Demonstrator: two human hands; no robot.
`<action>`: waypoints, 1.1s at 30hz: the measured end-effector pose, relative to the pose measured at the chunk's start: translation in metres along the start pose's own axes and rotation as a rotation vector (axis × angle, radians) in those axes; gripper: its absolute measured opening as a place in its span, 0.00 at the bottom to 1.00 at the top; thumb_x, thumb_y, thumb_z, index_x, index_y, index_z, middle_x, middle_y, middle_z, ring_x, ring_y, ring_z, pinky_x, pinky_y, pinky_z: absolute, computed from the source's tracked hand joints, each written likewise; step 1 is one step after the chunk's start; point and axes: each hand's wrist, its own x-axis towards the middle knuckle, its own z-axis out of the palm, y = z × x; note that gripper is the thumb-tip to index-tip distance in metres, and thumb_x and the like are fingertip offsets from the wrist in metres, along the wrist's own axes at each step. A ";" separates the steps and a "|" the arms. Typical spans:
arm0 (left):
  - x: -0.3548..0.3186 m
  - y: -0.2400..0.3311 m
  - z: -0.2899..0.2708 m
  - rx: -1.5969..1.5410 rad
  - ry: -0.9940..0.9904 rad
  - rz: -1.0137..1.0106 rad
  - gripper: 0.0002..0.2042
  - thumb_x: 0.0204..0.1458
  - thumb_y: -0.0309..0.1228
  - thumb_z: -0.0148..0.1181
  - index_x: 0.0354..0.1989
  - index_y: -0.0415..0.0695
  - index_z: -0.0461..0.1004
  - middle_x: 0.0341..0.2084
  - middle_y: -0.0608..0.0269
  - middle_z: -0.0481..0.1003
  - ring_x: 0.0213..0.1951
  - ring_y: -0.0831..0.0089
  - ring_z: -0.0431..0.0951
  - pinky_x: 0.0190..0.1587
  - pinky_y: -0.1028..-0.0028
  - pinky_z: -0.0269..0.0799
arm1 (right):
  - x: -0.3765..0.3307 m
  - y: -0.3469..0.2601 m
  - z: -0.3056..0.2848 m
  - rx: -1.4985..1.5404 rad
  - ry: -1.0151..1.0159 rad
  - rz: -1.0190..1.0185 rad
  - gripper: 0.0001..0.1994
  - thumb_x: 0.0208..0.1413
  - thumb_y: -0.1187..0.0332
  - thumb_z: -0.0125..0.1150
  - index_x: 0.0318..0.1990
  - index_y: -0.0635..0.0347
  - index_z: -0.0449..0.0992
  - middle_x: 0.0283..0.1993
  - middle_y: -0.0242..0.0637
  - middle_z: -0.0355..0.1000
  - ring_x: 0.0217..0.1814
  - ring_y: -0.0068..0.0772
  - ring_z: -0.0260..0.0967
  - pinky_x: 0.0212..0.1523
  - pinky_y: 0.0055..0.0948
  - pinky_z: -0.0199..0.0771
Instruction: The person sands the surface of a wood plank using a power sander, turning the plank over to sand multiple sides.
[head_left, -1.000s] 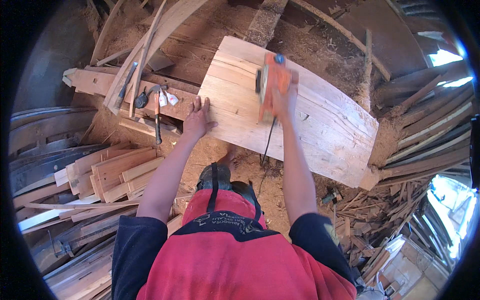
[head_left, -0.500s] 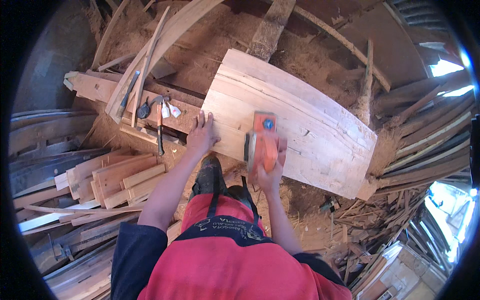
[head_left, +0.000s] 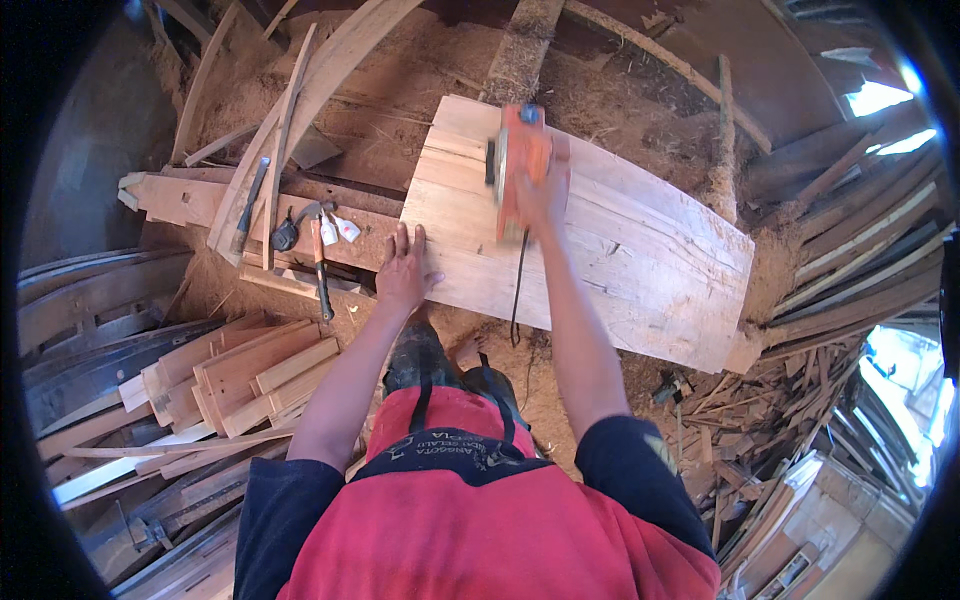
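A wide pale wooden panel (head_left: 640, 245) with a curved far edge lies across the bench in front of me. My right hand (head_left: 541, 205) is wrapped round the handle of an orange electric planer (head_left: 520, 140), which rests on the panel near its far left edge. A dark power cord (head_left: 519, 290) trails from the planer over the panel's near edge. At the panel's left end, my left hand (head_left: 403, 272) lies with fingers stretched out, touching the wood.
On the beam (head_left: 375, 228) to the left are a hammer (head_left: 319, 260), a black tape measure (head_left: 286, 235), two small white bottles (head_left: 338, 229) and a chisel (head_left: 250, 205). Cut boards (head_left: 245, 370) are stacked at left. Offcuts (head_left: 740, 420) and curved planks (head_left: 860, 280) fill the right side.
My right hand has pushed the planer away from me, from the panel's near part to its far edge. My left hand stays at the panel's left end.
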 end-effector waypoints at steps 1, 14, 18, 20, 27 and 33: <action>-0.004 -0.005 -0.005 0.002 0.005 -0.012 0.51 0.50 0.52 0.68 0.77 0.48 0.43 0.74 0.41 0.47 0.72 0.41 0.53 0.70 0.58 0.59 | -0.044 -0.001 -0.004 0.178 0.075 -0.161 0.27 0.47 0.57 0.69 0.49 0.69 0.75 0.41 0.62 0.77 0.46 0.63 0.76 0.45 0.51 0.76; -0.018 -0.075 0.023 -0.708 0.072 -0.050 0.35 0.53 0.34 0.68 0.70 0.44 0.61 0.53 0.37 0.75 0.55 0.51 0.79 0.55 0.62 0.74 | -0.226 0.042 -0.032 0.290 -0.151 0.135 0.14 0.51 0.69 0.65 0.43 0.67 0.78 0.33 0.48 0.79 0.35 0.37 0.79 0.40 0.37 0.77; -0.016 -0.071 0.014 -0.733 0.029 -0.017 0.34 0.53 0.32 0.68 0.69 0.43 0.62 0.57 0.36 0.71 0.59 0.47 0.73 0.56 0.59 0.74 | -0.112 0.014 0.005 0.252 0.048 -0.141 0.15 0.48 0.69 0.65 0.43 0.67 0.79 0.35 0.50 0.80 0.35 0.46 0.78 0.41 0.40 0.77; -0.018 -0.087 0.029 -0.743 0.095 0.022 0.34 0.53 0.34 0.68 0.68 0.41 0.63 0.54 0.36 0.74 0.56 0.46 0.76 0.54 0.58 0.75 | -0.054 -0.028 0.019 0.260 0.070 -0.237 0.17 0.47 0.68 0.66 0.44 0.67 0.79 0.35 0.52 0.80 0.37 0.52 0.79 0.42 0.44 0.78; -0.012 -0.076 0.018 -0.647 0.014 -0.013 0.35 0.54 0.40 0.68 0.69 0.41 0.63 0.43 0.35 0.78 0.45 0.44 0.81 0.47 0.56 0.76 | 0.065 -0.052 0.042 0.131 0.009 -0.040 0.22 0.45 0.62 0.68 0.46 0.69 0.78 0.36 0.59 0.78 0.40 0.59 0.78 0.42 0.50 0.77; -0.012 -0.107 0.038 -0.865 0.096 0.130 0.28 0.61 0.34 0.60 0.69 0.43 0.64 0.43 0.40 0.80 0.35 0.62 0.81 0.42 0.64 0.76 | -0.104 -0.001 0.032 0.223 0.036 -0.200 0.19 0.48 0.64 0.67 0.45 0.67 0.78 0.37 0.58 0.78 0.41 0.60 0.78 0.42 0.49 0.78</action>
